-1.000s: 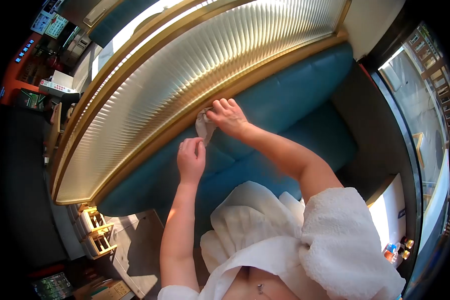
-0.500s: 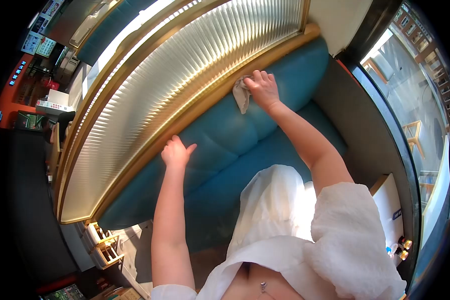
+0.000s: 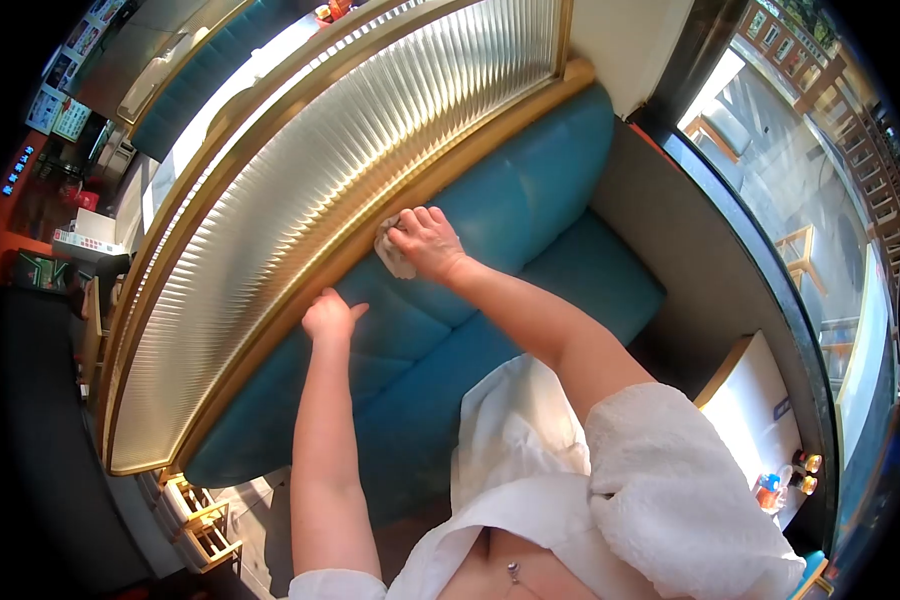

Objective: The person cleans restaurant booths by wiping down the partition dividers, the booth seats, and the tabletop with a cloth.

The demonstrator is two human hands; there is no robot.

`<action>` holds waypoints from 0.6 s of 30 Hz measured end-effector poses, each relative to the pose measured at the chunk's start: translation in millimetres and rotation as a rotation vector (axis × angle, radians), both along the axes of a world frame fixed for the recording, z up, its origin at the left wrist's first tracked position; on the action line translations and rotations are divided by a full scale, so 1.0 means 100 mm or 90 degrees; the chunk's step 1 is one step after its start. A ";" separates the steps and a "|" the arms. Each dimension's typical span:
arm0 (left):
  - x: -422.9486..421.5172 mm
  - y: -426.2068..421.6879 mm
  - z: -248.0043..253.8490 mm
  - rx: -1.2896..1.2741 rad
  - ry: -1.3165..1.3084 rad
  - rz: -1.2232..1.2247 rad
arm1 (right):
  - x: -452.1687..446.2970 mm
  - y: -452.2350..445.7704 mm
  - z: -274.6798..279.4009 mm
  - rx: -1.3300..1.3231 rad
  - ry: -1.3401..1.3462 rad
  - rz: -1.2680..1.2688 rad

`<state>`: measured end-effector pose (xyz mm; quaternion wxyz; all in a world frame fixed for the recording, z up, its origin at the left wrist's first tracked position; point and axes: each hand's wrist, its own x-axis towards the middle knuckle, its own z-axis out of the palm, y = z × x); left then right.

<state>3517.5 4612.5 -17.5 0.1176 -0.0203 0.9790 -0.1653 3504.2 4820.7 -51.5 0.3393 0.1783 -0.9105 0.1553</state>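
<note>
My right hand [image 3: 428, 243] is closed around a crumpled pale cloth [image 3: 398, 252], pressed near the top of the teal bench backrest [image 3: 530, 170], beside the wooden rail [image 3: 460, 165]. To its lower left, my left hand [image 3: 331, 316] rests at the rail's edge, thumb apart from the fingers and nothing in it. Above the rail rises a ribbed glass panel [image 3: 300, 190] in a gold frame. The teal seat [image 3: 590, 285] lies below the backrest.
At the lower right stands a white table [image 3: 755, 400] with small bottles [image 3: 805, 470] on it. A large window [image 3: 770, 200] curves along the right, with chairs outside. Wooden stools [image 3: 200, 520] are at the lower left, a dark surface [image 3: 50, 420] at the far left.
My right hand with the cloth went right along the rail, then came back left and down. My left hand parted from the cloth and moved left. The view has shifted.
</note>
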 end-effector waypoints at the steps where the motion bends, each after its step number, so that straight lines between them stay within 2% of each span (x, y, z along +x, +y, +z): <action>1: -0.01 -0.01 0.00 0.008 0.014 -0.001 | -0.06 0.08 0.00 -0.002 0.003 0.002; 4: 0.02 0.00 0.03 0.029 0.020 0.000 | -0.21 0.50 0.00 0.065 -0.033 0.047; 8: 0.03 0.02 0.05 0.022 0.006 0.048 | -0.41 1.53 0.01 0.049 -0.024 -0.033; 12: 0.06 0.32 0.21 -0.039 -0.033 0.148 | -0.67 2.73 0.08 0.066 -0.060 -0.162; 13: 0.07 0.45 0.21 -0.042 -0.037 0.156 | -0.71 2.86 0.06 0.064 -0.064 -0.154; 15: 0.07 0.89 0.25 0.009 0.033 -0.016 | -0.80 3.04 0.03 0.087 -0.038 -0.133; 17: 0.07 1.60 0.28 0.093 0.183 -0.180 | -0.84 3.08 -0.01 0.073 -0.030 -0.114; 18: 0.03 1.95 0.28 0.132 0.157 -0.207 | -0.85 3.08 -0.03 0.062 -0.023 -0.104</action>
